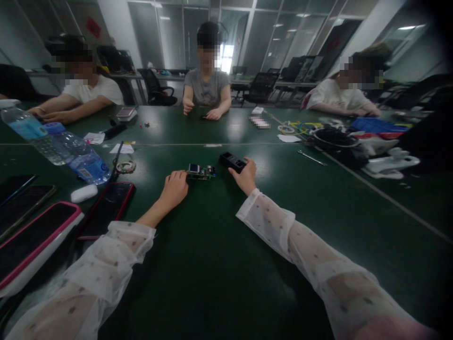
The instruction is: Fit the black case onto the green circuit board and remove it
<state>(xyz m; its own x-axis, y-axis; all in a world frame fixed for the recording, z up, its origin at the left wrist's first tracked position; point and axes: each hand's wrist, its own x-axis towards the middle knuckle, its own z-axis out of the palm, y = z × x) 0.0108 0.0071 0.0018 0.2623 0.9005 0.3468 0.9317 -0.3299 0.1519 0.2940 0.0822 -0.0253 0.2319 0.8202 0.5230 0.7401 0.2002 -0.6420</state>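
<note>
At the left of the smooth, dark green worktop (198,264) lay a thick, pink-rimmed device (37,241) with a dark glossy face; beyond it stood or leaned a clear plastic bottle (85,156) with a blue label and cap; just nearer was a flat, red-edged phone (109,208).

My left hand (176,185) came next, its fingers curled against the left end of a small circuit board (201,174); I could not tell whether they pinched it. The board lay near the middle, a bumpy green strip with a pale-framed dark square and stubby parts at its right end.

Just right of it, apart by a narrow gap, was a black oblong case (231,162), hard-looking and matte, with recesses in its upper face; my right hand (247,174) gripped its near right end, thumb on the near side. I judged the step to be handling board and case side by side; the next move seemed to call for a light hold on the board's edges and a steady case.

Farther right lay a slim metal wrench (312,158).
</note>
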